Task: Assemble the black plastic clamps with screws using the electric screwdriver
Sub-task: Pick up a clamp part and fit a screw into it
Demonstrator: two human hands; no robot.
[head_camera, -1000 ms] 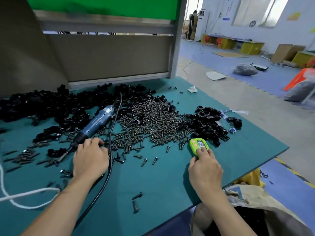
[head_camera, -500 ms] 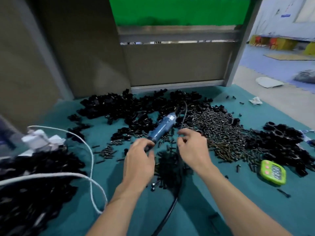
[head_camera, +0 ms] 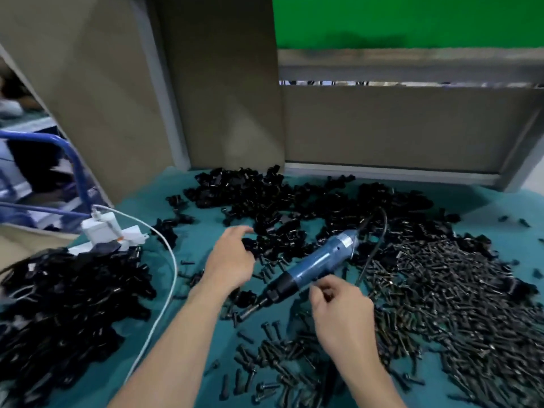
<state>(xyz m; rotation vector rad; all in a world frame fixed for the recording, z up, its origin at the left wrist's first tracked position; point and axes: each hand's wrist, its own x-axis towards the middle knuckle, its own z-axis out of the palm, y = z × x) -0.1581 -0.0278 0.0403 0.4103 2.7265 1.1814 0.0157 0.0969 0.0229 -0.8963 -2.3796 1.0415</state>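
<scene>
Looking down at a teal-covered counter point(head_camera: 194, 245), you have both hands apart, one on each side of the electric screwdriver point(head_camera: 318, 262). The screwdriver has a blue body and lies flat on the counter. Its dark tip points toward you and to the left, and its black cable point(head_camera: 381, 231) curves away from the rear end.

Your left hand point(head_camera: 232, 260) is just left of the tool, palm down, with the fingers loosely extended at the near edge of a heap of black plastic clamps point(head_camera: 273, 207). That heap spreads along the back of the counter. Blur hides whether the fingertips touch any clamp.

Your right hand point(head_camera: 338, 307) is just in front of the screwdriver's body, with its fingers curled and thumb and forefinger drawn together. You cannot tell whether they pinch anything.

A wide spread of dark screws point(head_camera: 441, 290) covers the counter to the right, and more lie loose in front of you.

On the far left lies a second heap of black parts point(head_camera: 64, 307). A white cable point(head_camera: 169, 278) loops past it from a white charger block point(head_camera: 101, 229). Beige panels point(head_camera: 220, 83) stand behind the counter, with a green board point(head_camera: 412, 22) above them.
</scene>
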